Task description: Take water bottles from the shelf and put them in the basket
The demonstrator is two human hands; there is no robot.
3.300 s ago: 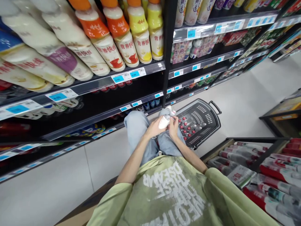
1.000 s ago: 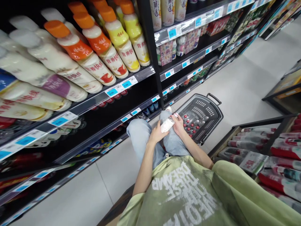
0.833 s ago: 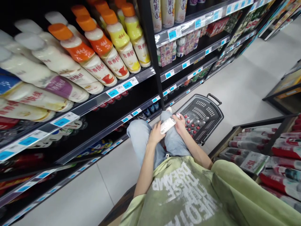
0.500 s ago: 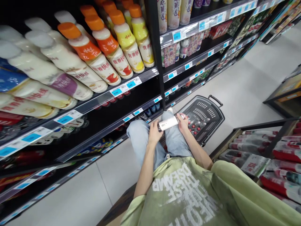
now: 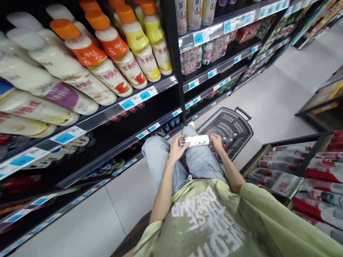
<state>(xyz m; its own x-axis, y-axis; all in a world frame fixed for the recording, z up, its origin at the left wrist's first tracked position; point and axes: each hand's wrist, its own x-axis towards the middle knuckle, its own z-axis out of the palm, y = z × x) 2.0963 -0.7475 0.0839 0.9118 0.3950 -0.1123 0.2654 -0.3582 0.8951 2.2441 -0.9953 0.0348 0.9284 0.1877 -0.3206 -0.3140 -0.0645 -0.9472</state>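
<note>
I hold a small white bottle lying sideways over my knees, one hand at each end. My left hand grips its bottom end with curled fingers. My right hand wraps around the cap end, just above the dark plastic shopping basket on the floor. Several red-capped bottles lie in the basket beside my right hand.
Black shelves on my left carry rows of large milk-drink bottles with orange, white and yellow caps, and blue price tags line the edges. A low rack of red-labelled packs stands at my right. Pale floor tiles stretch ahead past the basket.
The bottle turned from tilted to lying level between my hands. My right hand slid out to the cap end, closer over the basket. My view shifted slightly.
</note>
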